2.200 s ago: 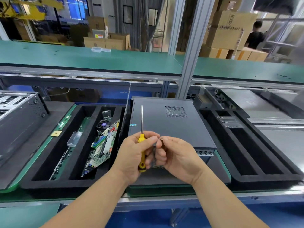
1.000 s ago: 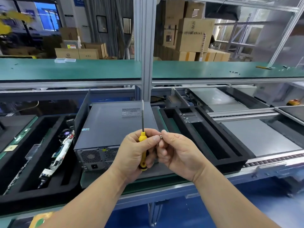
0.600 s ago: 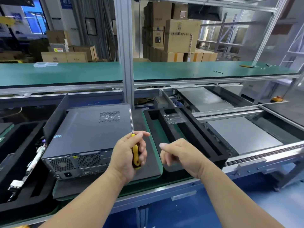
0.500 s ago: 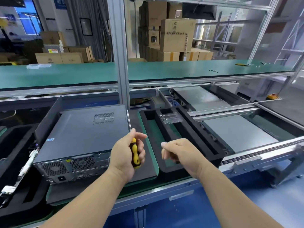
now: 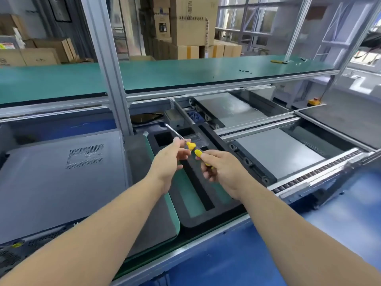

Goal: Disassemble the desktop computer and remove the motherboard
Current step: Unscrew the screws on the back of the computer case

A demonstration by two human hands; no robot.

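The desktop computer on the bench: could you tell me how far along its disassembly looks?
Early. The desktop computer is closed, side panel on, so no motherboard shows. In hand: the screwdriver, with the right hand gripping its handle and the left hand at its shaft. Left: open the case and remove the motherboard.

A long green-topped shelf [image 5: 165, 74] spans the aluminium-framed workbench, carried by a grey upright post [image 5: 107, 65]; behind it brown cardboard boxes [image 5: 189, 21] stand stacked, a steel roller conveyor [image 5: 288, 149] runs right, above a blue floor [image 5: 340, 219]
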